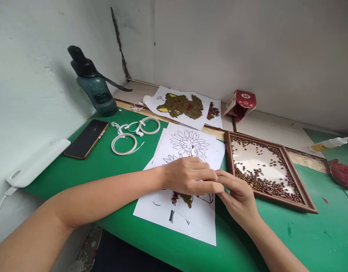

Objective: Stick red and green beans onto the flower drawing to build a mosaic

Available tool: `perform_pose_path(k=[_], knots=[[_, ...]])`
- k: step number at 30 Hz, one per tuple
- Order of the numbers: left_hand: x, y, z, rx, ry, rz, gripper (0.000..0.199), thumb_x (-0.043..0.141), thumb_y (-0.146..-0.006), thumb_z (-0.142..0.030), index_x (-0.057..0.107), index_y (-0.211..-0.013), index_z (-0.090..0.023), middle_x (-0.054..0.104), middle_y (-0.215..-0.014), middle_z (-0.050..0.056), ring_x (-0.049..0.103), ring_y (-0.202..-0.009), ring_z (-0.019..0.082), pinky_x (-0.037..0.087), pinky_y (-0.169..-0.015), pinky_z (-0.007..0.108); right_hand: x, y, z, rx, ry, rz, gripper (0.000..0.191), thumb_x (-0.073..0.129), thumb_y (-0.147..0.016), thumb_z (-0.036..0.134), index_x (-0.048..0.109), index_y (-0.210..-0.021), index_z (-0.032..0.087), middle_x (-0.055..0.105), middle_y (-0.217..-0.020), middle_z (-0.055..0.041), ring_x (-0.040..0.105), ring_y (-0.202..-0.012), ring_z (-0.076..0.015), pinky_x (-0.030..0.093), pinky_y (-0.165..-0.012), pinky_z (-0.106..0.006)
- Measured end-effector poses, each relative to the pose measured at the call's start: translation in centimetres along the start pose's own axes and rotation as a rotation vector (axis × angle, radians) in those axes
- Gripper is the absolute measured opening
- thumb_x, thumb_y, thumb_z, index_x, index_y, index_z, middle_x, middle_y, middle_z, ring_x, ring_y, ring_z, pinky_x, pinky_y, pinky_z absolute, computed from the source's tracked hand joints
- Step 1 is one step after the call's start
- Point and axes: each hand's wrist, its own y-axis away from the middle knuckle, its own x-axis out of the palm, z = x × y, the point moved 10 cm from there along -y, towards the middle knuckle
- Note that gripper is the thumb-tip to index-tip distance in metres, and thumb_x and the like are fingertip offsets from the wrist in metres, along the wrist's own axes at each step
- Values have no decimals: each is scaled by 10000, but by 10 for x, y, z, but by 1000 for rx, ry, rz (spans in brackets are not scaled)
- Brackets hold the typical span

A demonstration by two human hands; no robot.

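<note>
My left hand (191, 175) reaches across a white sheet with a flower drawing (199, 224), its fingers bent and closed. A thin pen-like tool (192, 151) shows its tip just beyond the knuckles; how it is held is hidden. The fingertips meet those of my right hand (238, 192), whose fingers are pinched together at the sheet's right edge. Whatever lies between them is too small to make out. Green beans (187, 200) and a few red ones cover part of the drawing below my left hand.
A brown framed tray (311, 204) of beans lies right of the sheet. Behind are a bean picture (182, 106) and a red box (243, 102). Tape rolls (123, 144), a phone (87, 139), a dark bottle (98, 94) and a white device (39, 162) stand left; a glue bottle (330, 144) lies far right.
</note>
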Motion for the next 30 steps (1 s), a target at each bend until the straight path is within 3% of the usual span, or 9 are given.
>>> perform_pose_path(k=[9,17,30], knots=[[1,-1,2,-33,10,28,151,660,-955,-148,662,-1089,-218,703,-903,-38,618,-798,88,452,-654,258,0,-1,0,-5,-4,2,206,627,-967,76,747,-993,241,762,-910,-41,717,-797,-175,559,-664,-279],[-2,-2,3,-49,6,-14,134,626,-961,-155,628,-1079,-218,673,-864,-47,600,-734,72,435,-601,238,-1,0,-3,16,-8,-1,151,649,-977,112,743,-992,229,768,-893,-57,717,-802,-192,558,-676,-304],[8,3,4,-82,100,76,172,615,-995,-238,593,-1161,-199,726,-946,-34,651,-811,94,474,-643,272,-3,3,-9,122,-67,5,68,689,-988,220,751,-972,243,748,-860,-34,683,-771,-170,539,-675,-290]])
